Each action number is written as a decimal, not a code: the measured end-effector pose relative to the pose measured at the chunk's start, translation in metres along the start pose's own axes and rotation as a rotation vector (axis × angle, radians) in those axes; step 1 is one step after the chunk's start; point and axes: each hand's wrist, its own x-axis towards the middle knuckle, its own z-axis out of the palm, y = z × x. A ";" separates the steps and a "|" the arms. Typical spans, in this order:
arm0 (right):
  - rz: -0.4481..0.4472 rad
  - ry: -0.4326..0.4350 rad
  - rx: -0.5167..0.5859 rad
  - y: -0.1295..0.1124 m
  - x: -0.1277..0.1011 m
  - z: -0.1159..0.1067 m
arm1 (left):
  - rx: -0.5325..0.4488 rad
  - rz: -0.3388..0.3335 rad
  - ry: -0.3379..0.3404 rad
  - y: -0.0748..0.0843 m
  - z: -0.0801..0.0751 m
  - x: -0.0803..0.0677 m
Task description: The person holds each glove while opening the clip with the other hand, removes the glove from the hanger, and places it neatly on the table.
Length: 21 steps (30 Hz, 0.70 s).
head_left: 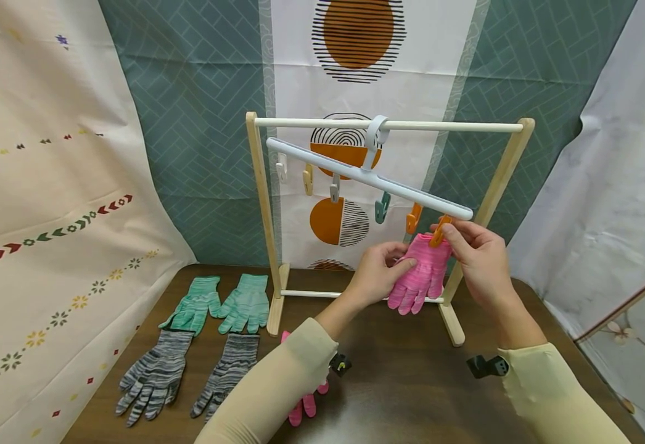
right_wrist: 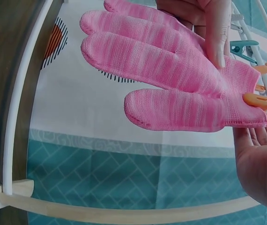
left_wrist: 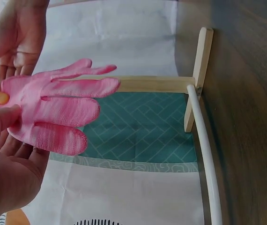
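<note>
A pink glove hangs fingers down below the low right end of a white clip hanger. My left hand pinches the glove's side, thumb in front and fingers behind. At the glove's cuff, my right hand grips an orange clothespin between thumb and fingers. In the right wrist view the clothespin overlaps the ribbed cuff. Beside it on the hanger is another orange clothespin, holding nothing. The left wrist view shows the glove spread between both hands.
The hanger hooks over the top bar of a wooden rack and tilts down to the right. A green clothespin and several others hang along it. Green gloves, grey striped gloves and a pink glove partly under my left sleeve lie on the table.
</note>
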 end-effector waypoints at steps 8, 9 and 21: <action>-0.014 0.012 0.042 0.002 0.000 0.001 | 0.014 -0.024 0.006 0.000 -0.002 -0.002; -0.017 0.014 0.045 0.002 0.000 0.001 | 0.014 -0.026 0.006 0.001 -0.002 -0.002; -0.010 0.032 0.037 0.004 0.001 0.003 | 0.011 -0.058 0.002 0.000 -0.005 -0.002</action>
